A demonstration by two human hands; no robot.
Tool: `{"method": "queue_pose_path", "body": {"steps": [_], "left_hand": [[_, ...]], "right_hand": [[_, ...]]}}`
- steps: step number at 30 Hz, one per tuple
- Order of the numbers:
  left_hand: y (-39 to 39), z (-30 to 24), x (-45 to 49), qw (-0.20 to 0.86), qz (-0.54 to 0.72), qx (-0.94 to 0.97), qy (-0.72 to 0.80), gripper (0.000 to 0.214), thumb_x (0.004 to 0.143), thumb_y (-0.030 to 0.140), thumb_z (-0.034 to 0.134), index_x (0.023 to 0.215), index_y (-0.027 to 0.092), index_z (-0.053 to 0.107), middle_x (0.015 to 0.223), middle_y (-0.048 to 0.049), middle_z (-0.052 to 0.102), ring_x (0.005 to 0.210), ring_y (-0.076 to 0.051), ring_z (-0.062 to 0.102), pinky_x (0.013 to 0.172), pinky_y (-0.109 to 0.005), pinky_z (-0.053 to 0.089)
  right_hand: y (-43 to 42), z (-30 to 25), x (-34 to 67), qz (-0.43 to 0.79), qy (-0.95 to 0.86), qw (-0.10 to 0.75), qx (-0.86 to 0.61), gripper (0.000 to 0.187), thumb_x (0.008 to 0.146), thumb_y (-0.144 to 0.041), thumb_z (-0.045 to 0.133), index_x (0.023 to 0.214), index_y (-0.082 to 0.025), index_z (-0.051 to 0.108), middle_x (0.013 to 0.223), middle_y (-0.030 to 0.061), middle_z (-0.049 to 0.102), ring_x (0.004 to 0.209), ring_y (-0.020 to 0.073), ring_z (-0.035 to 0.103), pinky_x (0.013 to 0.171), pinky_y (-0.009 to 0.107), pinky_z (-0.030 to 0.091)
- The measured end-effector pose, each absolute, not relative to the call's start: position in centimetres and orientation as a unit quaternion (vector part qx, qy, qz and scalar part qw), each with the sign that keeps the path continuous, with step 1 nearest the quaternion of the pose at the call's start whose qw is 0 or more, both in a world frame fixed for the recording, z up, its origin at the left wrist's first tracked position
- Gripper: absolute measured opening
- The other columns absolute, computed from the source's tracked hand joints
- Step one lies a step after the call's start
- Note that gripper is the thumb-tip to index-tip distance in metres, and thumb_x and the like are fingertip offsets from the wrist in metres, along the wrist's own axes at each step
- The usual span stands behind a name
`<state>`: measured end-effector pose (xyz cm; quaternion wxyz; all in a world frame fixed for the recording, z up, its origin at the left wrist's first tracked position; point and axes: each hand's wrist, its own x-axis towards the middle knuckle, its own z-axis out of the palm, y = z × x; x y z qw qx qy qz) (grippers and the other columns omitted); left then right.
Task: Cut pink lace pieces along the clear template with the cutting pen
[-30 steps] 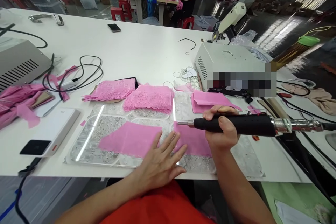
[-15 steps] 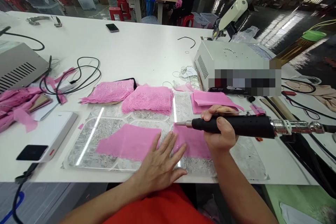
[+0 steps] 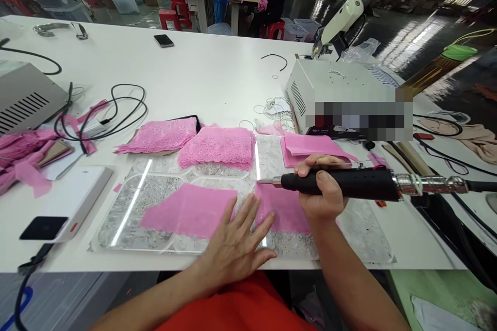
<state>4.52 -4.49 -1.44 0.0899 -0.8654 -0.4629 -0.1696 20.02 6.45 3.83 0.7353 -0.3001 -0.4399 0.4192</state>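
The right hand (image 3: 324,186) is wrapped around the black grip of a pen-type power tool (image 3: 365,183), with the thumb laid along the near side; the left hand (image 3: 238,240) lies palm down, fingers spread, holding nothing between them. Expect the tool to be rigid and moderately heavy, with some rearward drag from its cable (image 3: 481,186); take hold at the black grip, clear of the slim metal tip (image 3: 268,181). Expect the fabric panels to be light, limp and prone to shift or crease; restrain them flat, near the edge, with spread fingers. The tool lies roughly level, its tip at the upper left corner of the right pink fabric panel (image 3: 283,209); whether the tip makes contact cannot be told. The left pink fabric panel (image 3: 190,209) lies flat beside it, across a narrow gap partly covered by the left fingers. Both rest on a glossy, grey-mottled template board (image 3: 361,232) at the near edge of the white table (image 3: 217,77). Panels: plain pink, thin, apparently matt; the left one tapers toward its outer end. Tool: matt black body, bright metal rear coupling (image 3: 430,184).
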Motion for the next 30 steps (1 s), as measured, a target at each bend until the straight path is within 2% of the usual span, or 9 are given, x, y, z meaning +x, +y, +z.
{"method": "queue_pose_path", "body": {"steps": [8,17,23,30], "left_hand": [[-4.4,-1.5,4.5,0.082,-0.176,-0.865,-0.462,0.064,0.091,0.065,0.044,0.139,0.023,0.048,0.142,-0.0157,0.050,0.137,-0.031,0.041,0.117,-0.051,0.017],[-4.2,-1.6,4.5,0.083,-0.195,-0.864,-0.456,0.062,0.090,0.064,0.049,0.136,0.023,0.051,0.141,-0.0158,0.051,0.137,-0.032,0.041,0.118,-0.049,0.016],[-4.1,-1.7,4.5,0.078,-0.203,-0.864,-0.454,0.062,0.089,0.061,0.052,0.138,0.023,0.050,0.141,-0.0155,0.051,0.137,-0.032,0.040,0.118,-0.049,0.015],[-4.2,-1.5,4.4,0.095,-0.184,-0.867,-0.454,0.062,0.090,0.062,0.050,0.138,0.023,0.050,0.142,-0.0149,0.050,0.138,-0.031,0.038,0.117,-0.050,0.017]], "right_hand": [[6.7,3.4,20.1,0.420,-0.450,0.739,-0.273,0.011,0.071,-0.023,0.059,0.081,-0.022,0.058,0.078,-0.0015,0.058,0.056,0.0106,0.053,0.058,0.033,0.048],[6.9,3.3,20.0,0.409,-0.468,0.732,-0.281,0.010,0.072,-0.027,0.061,0.079,-0.023,0.055,0.074,-0.0032,0.058,0.057,0.0107,0.054,0.060,0.032,0.048],[7.0,3.9,20.9,0.390,-0.430,0.765,-0.280,0.010,0.071,-0.026,0.059,0.079,-0.023,0.055,0.076,-0.0030,0.057,0.057,0.0099,0.053,0.061,0.033,0.048],[6.9,3.4,20.6,0.420,-0.432,0.757,-0.252,0.008,0.073,-0.024,0.061,0.080,-0.023,0.059,0.077,-0.0032,0.060,0.057,0.0092,0.054,0.061,0.031,0.048]]}}
